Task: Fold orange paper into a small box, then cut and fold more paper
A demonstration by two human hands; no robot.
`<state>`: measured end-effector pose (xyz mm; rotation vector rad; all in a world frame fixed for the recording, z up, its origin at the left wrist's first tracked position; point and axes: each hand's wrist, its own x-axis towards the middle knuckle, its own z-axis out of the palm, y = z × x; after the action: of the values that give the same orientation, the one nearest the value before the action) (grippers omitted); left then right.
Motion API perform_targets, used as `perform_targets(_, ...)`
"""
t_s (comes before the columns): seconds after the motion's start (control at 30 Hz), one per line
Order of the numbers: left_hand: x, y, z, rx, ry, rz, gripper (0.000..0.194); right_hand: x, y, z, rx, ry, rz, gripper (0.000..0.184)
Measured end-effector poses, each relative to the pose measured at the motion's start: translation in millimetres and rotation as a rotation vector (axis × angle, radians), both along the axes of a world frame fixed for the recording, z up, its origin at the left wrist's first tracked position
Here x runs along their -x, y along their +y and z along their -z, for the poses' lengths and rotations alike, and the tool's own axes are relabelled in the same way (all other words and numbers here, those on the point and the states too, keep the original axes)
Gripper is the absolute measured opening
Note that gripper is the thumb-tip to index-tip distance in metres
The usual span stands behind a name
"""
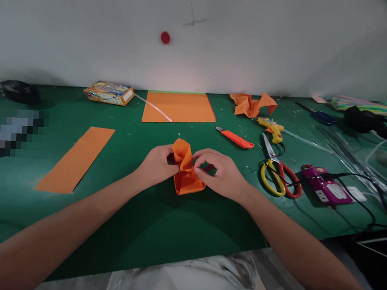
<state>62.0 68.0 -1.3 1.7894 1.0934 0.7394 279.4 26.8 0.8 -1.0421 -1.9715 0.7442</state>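
Note:
Between my two hands is a folded orange paper piece (pixel 188 184), with a boxy lower part and a curled, crumpled upper part. My left hand (pixel 156 166) is closed on its left side, the fingers partly hidden behind the paper. On the right side, my right hand (pixel 220 170) pinches the paper's edge between thumb and fingertips. A flat orange paper strip (pixel 76 159) lies to the left of my left hand. Beyond my right hand rests an orange-red utility knife (pixel 236 139).
Orange sheets (pixel 179 107) and a yellow box (pixel 109 92) lie along the wall. Crumpled orange paper (pixel 252 105), a yellow glue gun (pixel 271 128), scissors (pixel 279 170) and a purple power strip (pixel 328 186) with black cords occupy the right side of the green table (pixel 174 244).

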Motion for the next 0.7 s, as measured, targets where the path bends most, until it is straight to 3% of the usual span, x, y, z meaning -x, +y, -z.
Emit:
perform_targets(0.1, -0.2, 1.1, 0.9, 0.077, -0.116, 0.005, 0.020, 1.4, 0.1, 1.6, 0.015, 0.013, -0.002, 0.010)
perform_targets(0.3, -0.2, 2.9, 1.4, 0.094, -0.053, -0.024, 0.016, 6.1, 1.6, 3.8, 0.029, 0.025, 0.021, 0.009)
perform_targets(0.53, 0.4, 2.5, 1.0, 0.122, -0.069, -0.046, 0.037, 11.7, 3.1, 10.8, 0.052, 0.021, 0.061, 0.011)
perform_targets(0.7, 3.7, 1.7, 0.0, 0.179, -0.091, 0.080, 0.034, 11.2, 4.2, 12.0, 0.036, 0.021, 0.091, 0.012)
